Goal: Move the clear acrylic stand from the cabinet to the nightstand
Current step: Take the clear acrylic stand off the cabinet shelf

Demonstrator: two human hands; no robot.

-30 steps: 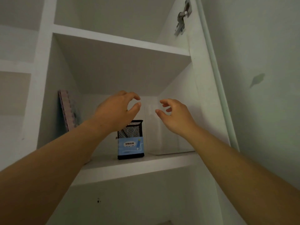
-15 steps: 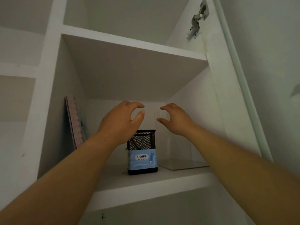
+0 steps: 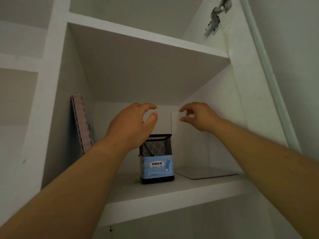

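Observation:
The clear acrylic stand point(image 3: 189, 149) stands upright on the white cabinet shelf point(image 3: 155, 200), at the right of the compartment, its flat base lying toward the shelf's front. My right hand point(image 3: 198, 116) is at the stand's top edge, with thumb and fingers apart around the upper left corner; contact is hard to judge. Left of the stand, my left hand point(image 3: 133, 123) hovers above the pen holder, its fingers curled and apart, holding nothing.
A black mesh pen holder point(image 3: 156, 159) with a blue label stands just left of the stand. A pink spiral notebook point(image 3: 81, 123) leans on the compartment's left wall. The open cabinet door point(image 3: 276, 83) with its hinge point(image 3: 214, 16) is at the right.
Both hands have reached deeper into the compartment. My right hand has come up to the stand's top edge. The view has shifted closer to the shelf.

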